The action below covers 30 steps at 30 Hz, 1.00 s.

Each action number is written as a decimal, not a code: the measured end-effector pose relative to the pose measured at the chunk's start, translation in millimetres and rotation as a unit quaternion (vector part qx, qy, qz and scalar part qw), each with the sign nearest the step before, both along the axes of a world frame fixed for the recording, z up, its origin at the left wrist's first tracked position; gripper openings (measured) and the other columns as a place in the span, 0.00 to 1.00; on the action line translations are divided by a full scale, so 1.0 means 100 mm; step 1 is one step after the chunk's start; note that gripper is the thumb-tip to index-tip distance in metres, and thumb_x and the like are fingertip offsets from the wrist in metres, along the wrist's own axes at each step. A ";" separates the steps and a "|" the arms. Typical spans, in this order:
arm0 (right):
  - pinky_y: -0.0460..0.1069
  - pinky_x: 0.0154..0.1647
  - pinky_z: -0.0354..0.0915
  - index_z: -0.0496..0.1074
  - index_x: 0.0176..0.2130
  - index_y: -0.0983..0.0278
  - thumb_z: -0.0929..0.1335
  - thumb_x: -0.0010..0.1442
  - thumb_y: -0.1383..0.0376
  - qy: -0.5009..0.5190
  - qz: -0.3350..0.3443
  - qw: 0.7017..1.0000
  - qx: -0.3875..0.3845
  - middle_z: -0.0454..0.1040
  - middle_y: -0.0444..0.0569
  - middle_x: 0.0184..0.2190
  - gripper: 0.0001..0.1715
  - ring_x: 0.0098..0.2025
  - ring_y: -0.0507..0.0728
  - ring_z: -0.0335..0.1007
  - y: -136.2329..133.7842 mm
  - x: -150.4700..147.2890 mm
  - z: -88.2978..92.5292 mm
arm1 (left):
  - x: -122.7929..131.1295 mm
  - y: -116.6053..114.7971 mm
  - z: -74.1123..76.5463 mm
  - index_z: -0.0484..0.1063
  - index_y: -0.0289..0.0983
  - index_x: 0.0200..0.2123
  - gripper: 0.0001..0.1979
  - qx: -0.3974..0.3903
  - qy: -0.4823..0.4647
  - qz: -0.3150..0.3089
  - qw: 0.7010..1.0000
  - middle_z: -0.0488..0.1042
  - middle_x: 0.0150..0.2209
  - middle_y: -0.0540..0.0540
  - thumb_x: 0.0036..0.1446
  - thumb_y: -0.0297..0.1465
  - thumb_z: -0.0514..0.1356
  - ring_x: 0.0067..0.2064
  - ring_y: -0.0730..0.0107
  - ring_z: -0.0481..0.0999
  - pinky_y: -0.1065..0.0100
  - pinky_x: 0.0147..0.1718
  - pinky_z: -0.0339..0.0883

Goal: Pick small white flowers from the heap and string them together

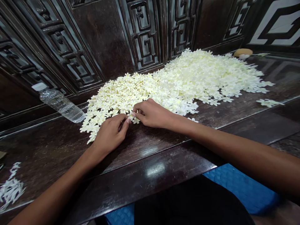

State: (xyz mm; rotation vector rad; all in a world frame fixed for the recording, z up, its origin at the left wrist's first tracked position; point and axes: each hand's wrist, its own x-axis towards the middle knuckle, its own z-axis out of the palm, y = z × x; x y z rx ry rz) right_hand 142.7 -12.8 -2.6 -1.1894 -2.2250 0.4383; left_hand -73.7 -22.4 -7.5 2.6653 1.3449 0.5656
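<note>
A long heap of small white and pale yellow flowers [199, 75] lies on the dark wooden surface [150, 150]. At its near edge my left hand [111, 131] is pinched, thumb and index finger together beside a small flower [131, 117]. My right hand [150, 113] comes from the right with its fingertips closed on that same flower. The two hands almost touch. Whether the left fingertips also hold part of the flower is too small to tell.
A clear plastic bottle with a white cap [61, 103] leans at the left of the heap. White strands [11, 190] lie at the far left. Carved dark panels [100, 34] rise behind. A round tan object [243, 52] sits at the back right, above loose flowers [270, 102].
</note>
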 end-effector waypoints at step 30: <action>0.48 0.36 0.58 0.75 0.37 0.67 0.69 0.69 0.59 0.180 0.096 0.977 -0.060 0.75 0.46 0.30 0.14 0.32 0.52 0.67 -0.02 -0.01 0.07 | -0.04 0.08 0.02 0.66 0.37 0.31 0.14 0.029 -0.101 -0.026 0.994 0.67 0.27 0.51 0.71 0.35 0.53 0.28 0.71 0.63 0.68 0.31 0.55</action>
